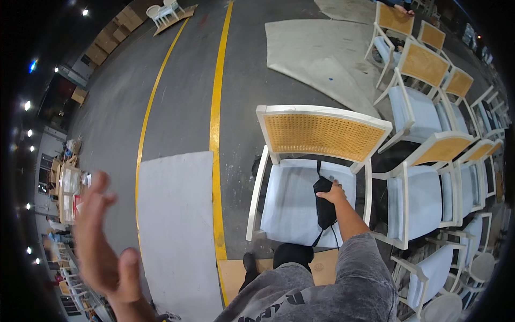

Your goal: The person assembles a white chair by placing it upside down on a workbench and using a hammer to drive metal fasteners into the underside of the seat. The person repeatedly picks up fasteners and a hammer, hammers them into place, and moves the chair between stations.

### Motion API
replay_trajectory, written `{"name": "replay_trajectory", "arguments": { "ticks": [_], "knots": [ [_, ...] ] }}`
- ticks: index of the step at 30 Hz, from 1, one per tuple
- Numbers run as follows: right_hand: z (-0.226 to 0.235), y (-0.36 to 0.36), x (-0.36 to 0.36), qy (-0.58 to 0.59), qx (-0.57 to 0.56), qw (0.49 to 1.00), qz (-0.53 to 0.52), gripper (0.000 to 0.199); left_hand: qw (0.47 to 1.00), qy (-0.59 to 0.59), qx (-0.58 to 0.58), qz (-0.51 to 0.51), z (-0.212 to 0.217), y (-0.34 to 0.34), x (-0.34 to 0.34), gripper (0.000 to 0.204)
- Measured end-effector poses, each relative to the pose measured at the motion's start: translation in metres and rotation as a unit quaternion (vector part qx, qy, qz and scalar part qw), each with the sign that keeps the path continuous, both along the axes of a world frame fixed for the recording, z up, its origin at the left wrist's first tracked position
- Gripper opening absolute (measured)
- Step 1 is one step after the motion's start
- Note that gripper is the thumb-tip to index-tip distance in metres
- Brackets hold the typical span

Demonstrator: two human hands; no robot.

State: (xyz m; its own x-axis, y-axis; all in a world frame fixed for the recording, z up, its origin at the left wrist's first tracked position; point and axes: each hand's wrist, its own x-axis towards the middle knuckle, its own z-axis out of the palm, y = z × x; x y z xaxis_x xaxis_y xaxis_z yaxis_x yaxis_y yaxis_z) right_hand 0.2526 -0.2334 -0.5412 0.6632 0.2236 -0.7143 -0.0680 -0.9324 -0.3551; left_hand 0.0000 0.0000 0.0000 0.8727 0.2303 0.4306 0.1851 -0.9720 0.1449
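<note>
In front of me stands a white armchair with a woven cane backrest [316, 134] and a pale blue seat cushion [287, 204]. On the cushion lies a black pouch-like cloth piece [325, 211] with thin straps at both ends. My right hand [335, 192] grips its right edge, thumb over it; the fingertips are partly hidden. At the left my left hand [99, 247] is raised in the air, fingers apart and blurred, holding nothing.
Several matching chairs [421, 107] stand closely in rows on the right. A grey sheet [179, 225] lies left of my chair beside a yellow floor line [216, 107], cardboard [324, 268] by my feet. Another person's hand [402, 9] rests on a far chair. Cartons [112, 32] line the far left.
</note>
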Motion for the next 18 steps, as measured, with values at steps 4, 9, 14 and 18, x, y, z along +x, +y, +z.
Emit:
{"name": "replay_trajectory", "arguments": {
  "ticks": [4, 9, 14, 18],
  "knots": [
    [-0.022, -0.032, 0.046, -0.062, -0.026, 0.997, 0.036, 0.114, 0.98, 0.084, -0.174, 0.054, -0.095, 0.016, -0.025, 0.049],
    [-0.018, -0.036, 0.047, -0.019, 0.045, 0.993, 0.108, 0.09, 0.921, 0.177, -0.316, 0.147, -0.162, -0.01, -0.079, 0.039],
    [0.012, -0.038, 0.024, -0.117, 0.043, 0.983, 0.136, 0.082, 0.879, 0.183, -0.392, 0.2, -0.194, -0.034, -0.14, 0.036],
    [0.058, -0.047, 0.007, -0.144, 0.006, 0.973, 0.18, 0.081, 0.809, 0.145, -0.486, 0.297, -0.24, -0.044, -0.217, 0.031]
  ]
}}
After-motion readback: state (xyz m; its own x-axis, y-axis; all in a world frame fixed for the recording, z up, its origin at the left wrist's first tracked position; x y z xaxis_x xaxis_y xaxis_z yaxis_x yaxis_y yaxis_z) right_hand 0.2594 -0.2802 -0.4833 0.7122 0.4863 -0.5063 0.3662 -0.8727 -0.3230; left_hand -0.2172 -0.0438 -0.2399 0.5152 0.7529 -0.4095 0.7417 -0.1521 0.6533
